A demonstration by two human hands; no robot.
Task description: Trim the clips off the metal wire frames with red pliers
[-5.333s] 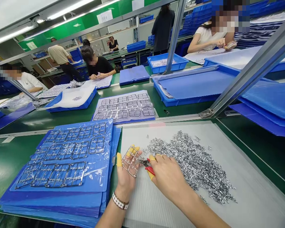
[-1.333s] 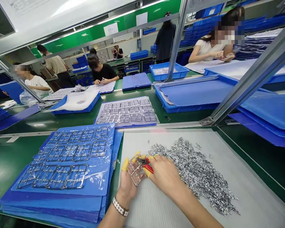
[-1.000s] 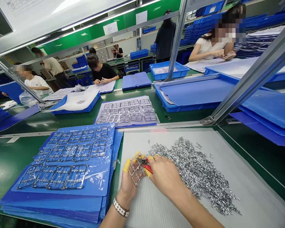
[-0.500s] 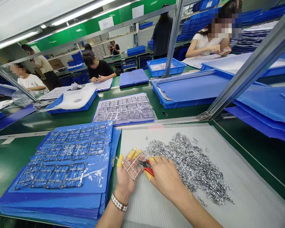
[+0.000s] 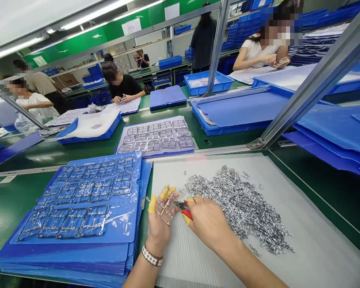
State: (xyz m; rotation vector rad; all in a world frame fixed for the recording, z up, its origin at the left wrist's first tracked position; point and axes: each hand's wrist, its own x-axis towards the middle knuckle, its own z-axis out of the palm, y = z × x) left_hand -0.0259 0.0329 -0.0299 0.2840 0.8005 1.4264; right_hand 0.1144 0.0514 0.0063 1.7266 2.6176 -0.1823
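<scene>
- Left hand [image 5: 160, 227] held one metal frame [image 5: 166, 209], seemingly part-finished, near centre; fingers half curled.
- Right hand [image 5: 208, 220] was closed around red-handled pliers [image 5: 187, 215], tips beside the frame.
- Apparently done: loose pile of pieces [image 5: 243, 208], right.
- Apparently remaining: filled frames [image 5: 91, 192], left, on blue sheets [image 5: 120, 236].

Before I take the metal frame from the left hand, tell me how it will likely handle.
The metal frame will probably feel stiff: its bars look straight across the left hand, without sagging. It is likely light for its size, being thin bars around open gaps. Its shine hints at slipperiness.
</scene>
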